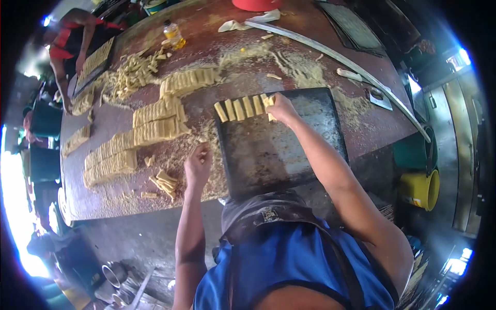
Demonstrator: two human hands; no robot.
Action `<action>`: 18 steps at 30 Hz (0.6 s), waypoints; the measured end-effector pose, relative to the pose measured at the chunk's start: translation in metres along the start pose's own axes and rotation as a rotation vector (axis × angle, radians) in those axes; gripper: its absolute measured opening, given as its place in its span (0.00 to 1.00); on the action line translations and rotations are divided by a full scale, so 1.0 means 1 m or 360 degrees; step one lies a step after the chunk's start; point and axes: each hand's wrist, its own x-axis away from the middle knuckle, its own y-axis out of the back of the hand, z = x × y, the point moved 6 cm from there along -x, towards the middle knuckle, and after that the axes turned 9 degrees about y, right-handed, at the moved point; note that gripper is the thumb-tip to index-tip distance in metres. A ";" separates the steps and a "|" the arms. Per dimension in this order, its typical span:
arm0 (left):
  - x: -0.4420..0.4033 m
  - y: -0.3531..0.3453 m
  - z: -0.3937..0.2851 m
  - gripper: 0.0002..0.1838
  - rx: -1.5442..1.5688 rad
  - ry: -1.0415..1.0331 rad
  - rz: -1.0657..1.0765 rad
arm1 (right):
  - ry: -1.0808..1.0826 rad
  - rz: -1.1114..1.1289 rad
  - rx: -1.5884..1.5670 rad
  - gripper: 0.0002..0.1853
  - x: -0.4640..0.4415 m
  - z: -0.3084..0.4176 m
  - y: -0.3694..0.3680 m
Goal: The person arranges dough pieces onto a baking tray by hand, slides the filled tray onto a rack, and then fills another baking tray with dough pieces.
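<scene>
My right hand (281, 108) has its fingers closed on a dough stick (269, 102) at the right end of a row of dough sticks (238, 109). The row lies along the upper left edge of a dark baking tray (279, 150). My left hand (198, 161) hovers left of the tray, its fingers curled; whether something small is in them cannot be made out. Left of it, stacked rows of cut dough sticks (111, 159) lie on the table, with a small loose pile (164, 182) nearer the front edge.
A long metal bar (341, 59) crosses the right side, near a scraper (380, 98). A bottle (174, 34) and loose dough pieces (135, 71) lie farther back on the floury table (206, 57). At the far left, a co-worker's hands (80, 63) are at another tray (95, 64).
</scene>
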 end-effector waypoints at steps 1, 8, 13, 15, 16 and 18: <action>-0.005 -0.018 -0.027 0.17 -0.0024 -0.0051 0.0074 | -0.0003 -0.0015 -0.0014 0.25 -0.013 -0.014 0.004; -0.052 -0.126 -0.112 0.18 -0.0324 -0.0445 0.0376 | 0.0075 -0.0162 0.0374 0.29 -0.039 -0.023 0.027; -0.075 -0.165 -0.142 0.19 -0.0546 -0.0566 0.0411 | 0.0065 -0.0217 0.0390 0.32 -0.043 -0.043 0.044; -0.078 -0.180 -0.147 0.20 -0.0599 -0.0649 0.0394 | 0.0032 -0.0252 0.0340 0.28 -0.039 -0.048 0.047; -0.082 -0.186 -0.150 0.21 -0.0667 -0.0727 0.0352 | 0.0016 -0.0267 0.0359 0.28 -0.040 -0.052 0.048; -0.089 -0.194 -0.147 0.21 -0.0690 -0.0797 0.0410 | -0.0007 -0.0240 0.0029 0.22 -0.040 -0.063 0.044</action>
